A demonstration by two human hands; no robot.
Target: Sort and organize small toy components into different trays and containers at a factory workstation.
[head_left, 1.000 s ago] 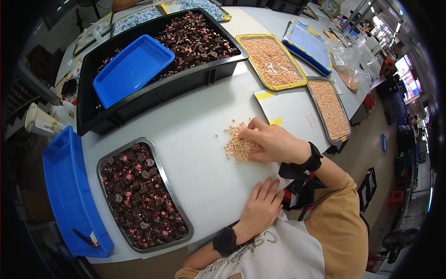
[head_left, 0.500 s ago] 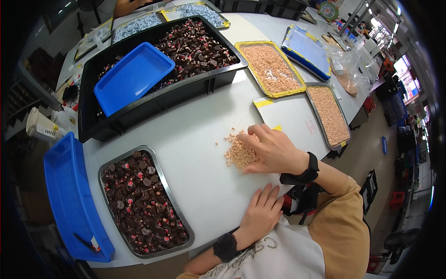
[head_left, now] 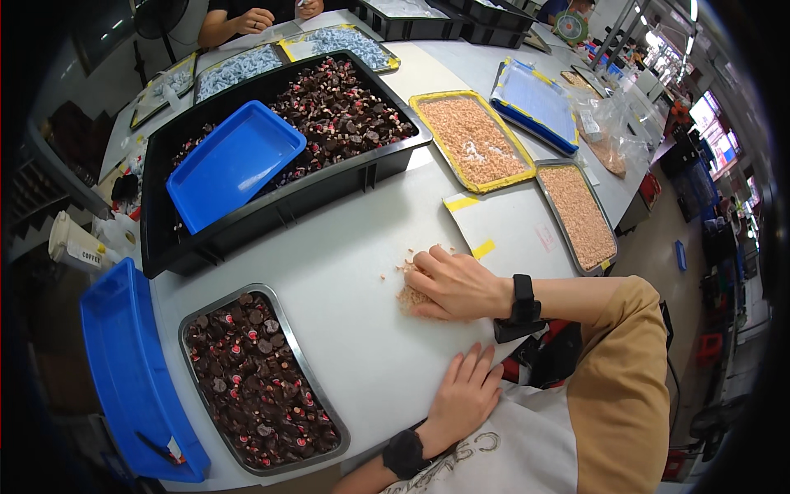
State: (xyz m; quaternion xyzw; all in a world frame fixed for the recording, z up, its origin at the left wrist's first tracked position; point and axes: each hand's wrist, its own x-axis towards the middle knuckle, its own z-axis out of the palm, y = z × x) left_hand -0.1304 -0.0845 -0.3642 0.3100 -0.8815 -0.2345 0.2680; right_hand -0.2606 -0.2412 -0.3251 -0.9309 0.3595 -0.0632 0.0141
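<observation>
My right hand (head_left: pixel 457 286) is over a loose pile of small peach-coloured pieces (head_left: pixel 406 301) on the white tabletop. Its fingers are curled down into the pile and hide most of it; a few stray bits lie around. What sits inside the grip is mostly hidden. Flat near the table's front edge rests my left hand (head_left: pixel 463 393), fingers stretched out and nothing in it. Both wrists wear black bands. A white sheet with yellow tape (head_left: pixel 484 248) lies just beyond my right hand.
At the left stands a metal tray (head_left: pixel 310 375) of dark brown pieces, beside a blue bin (head_left: pixel 136 354). A large black crate (head_left: pixel 329 177) holds similar pieces and a blue tray (head_left: pixel 239 165). Trays of peach pieces (head_left: pixel 473 136) stand far right. Another person's hand (head_left: pixel 253 20) is across the table.
My right hand's fingers have curled further into the pile and cover more of it. My left hand stays flat in place. The view has shifted slightly, showing more of the far person's hands.
</observation>
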